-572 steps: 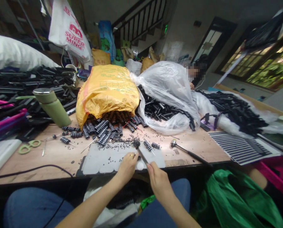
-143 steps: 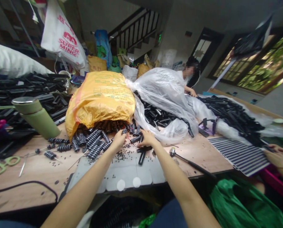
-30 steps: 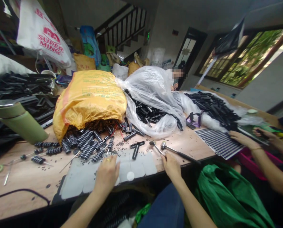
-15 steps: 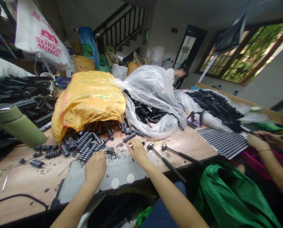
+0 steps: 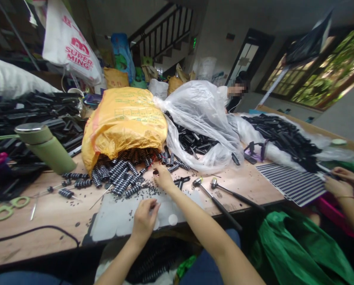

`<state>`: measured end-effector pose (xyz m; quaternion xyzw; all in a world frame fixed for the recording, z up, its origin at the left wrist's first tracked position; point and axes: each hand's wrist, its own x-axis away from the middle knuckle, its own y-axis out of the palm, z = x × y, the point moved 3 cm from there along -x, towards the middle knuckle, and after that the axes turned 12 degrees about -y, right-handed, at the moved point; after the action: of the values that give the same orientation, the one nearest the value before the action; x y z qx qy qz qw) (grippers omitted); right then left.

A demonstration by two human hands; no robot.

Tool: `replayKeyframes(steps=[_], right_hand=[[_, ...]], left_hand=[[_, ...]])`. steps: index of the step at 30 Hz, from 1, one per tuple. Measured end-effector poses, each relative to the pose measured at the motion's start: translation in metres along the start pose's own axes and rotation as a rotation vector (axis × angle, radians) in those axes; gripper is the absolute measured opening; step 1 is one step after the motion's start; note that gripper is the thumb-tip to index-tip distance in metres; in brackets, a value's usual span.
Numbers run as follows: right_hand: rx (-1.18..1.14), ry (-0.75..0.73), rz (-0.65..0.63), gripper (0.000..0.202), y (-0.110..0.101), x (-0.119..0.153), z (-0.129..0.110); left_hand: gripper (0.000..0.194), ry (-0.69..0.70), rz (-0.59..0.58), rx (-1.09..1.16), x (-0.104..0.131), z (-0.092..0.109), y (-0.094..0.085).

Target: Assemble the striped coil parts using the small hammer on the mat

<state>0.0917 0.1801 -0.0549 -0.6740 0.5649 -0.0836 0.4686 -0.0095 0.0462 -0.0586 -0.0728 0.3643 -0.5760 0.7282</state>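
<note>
Above the near part of a grey mat [image 5: 105, 227] is my left hand [image 5: 144, 219], its fingers curled together; what they hold, if anything, is too small to make out. My right hand [image 5: 164, 179] reaches farther in, fingertips pinched on a small black part [image 5: 156, 172]. Beside it lies a pile of black-and-white ribbed cylinders [image 5: 116, 174] at the mouth of a yellow sack [image 5: 126, 122]. Tiny black pieces [image 5: 148, 192] are scattered between the hands. Black clip-like parts [image 5: 181, 181] rest right of my right hand.
Two hammers [image 5: 220, 204] [image 5: 239, 196] lie to the right, near a striped sheet [image 5: 289, 184]. A green flask [image 5: 46, 148] and green scissors [image 5: 12, 208] are at left. Clear plastic [image 5: 206, 107] surrounds black tubes. Another person's hands [image 5: 343, 184] work at far right.
The view has swung left. My left hand has drawn back from the ribbed cylinders toward the table's near edge. My right hand has moved left, uncovering the black clip-like parts.
</note>
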Motion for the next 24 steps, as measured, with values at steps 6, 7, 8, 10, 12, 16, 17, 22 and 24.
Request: replayKeyframes(steps=[6, 7, 8, 10, 12, 16, 17, 22, 24], right_hand=[[-0.192, 0.181, 0.136, 0.018, -0.037, 0.058, 0.007], [-0.217, 0.206, 0.16, 0.019, -0.042, 0.065, 0.008], [-0.238, 0.229, 0.185, 0.02, -0.046, 0.072, 0.009], [-0.27, 0.261, 0.228, 0.021, -0.052, 0.082, 0.01], [-0.294, 0.276, 0.256, 0.022, -0.054, 0.09, 0.01], [-0.243, 0.257, 0.377, 0.022, -0.051, 0.103, 0.006], [-0.221, 0.245, 0.416, 0.022, -0.05, 0.106, 0.006], [-0.183, 0.239, 0.493, 0.021, -0.051, 0.12, 0.007], [-0.139, 0.248, 0.475, 0.021, -0.055, 0.12, 0.008]], left_hand=[[0.019, 0.115, -0.285, -0.314, -0.015, -0.002, 0.028], [0.02, 0.122, -0.319, -0.34, -0.017, -0.003, 0.029], [0.022, 0.13, -0.339, -0.345, -0.017, -0.003, 0.03], [0.027, 0.148, -0.344, -0.342, -0.016, -0.002, 0.028], [0.026, 0.183, -0.331, -0.355, -0.012, -0.001, 0.026], [0.028, 0.347, -0.319, -0.36, -0.001, 0.001, 0.028], [0.029, 0.383, -0.311, -0.352, 0.001, 0.0, 0.029], [0.032, 0.421, -0.291, -0.283, -0.006, -0.004, 0.03], [0.036, 0.519, -0.388, -0.221, -0.006, -0.001, 0.026]])
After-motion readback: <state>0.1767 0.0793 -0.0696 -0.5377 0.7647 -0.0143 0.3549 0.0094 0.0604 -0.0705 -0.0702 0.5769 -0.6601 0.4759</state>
